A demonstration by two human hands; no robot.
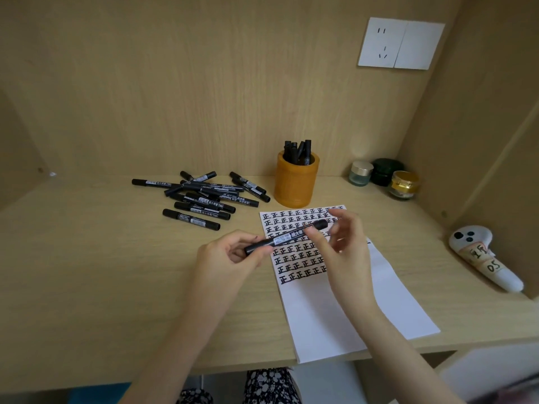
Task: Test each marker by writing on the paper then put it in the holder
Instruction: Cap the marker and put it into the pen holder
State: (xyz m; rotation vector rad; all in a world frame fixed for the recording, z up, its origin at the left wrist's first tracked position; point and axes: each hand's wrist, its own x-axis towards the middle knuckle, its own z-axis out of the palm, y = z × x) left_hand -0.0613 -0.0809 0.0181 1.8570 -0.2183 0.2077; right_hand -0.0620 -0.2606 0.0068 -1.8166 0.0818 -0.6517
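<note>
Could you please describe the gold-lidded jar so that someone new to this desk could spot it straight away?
Start at the orange marker holder at the back of the desk and look right to three small jars in the corner. The gold-lidded jar is the rightmost and nearest; the dark green jar and the pale glass jar stand further left.

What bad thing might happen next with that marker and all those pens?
1. Both hands, left hand and right hand, hold the marker above the paper; pulling its cap off hard might smear ink on the fingers or the neat rows.
2. The orange holder already looks crowded, so pushing another in might tip it.
3. The loose pile of markers might roll if bumped.
</note>
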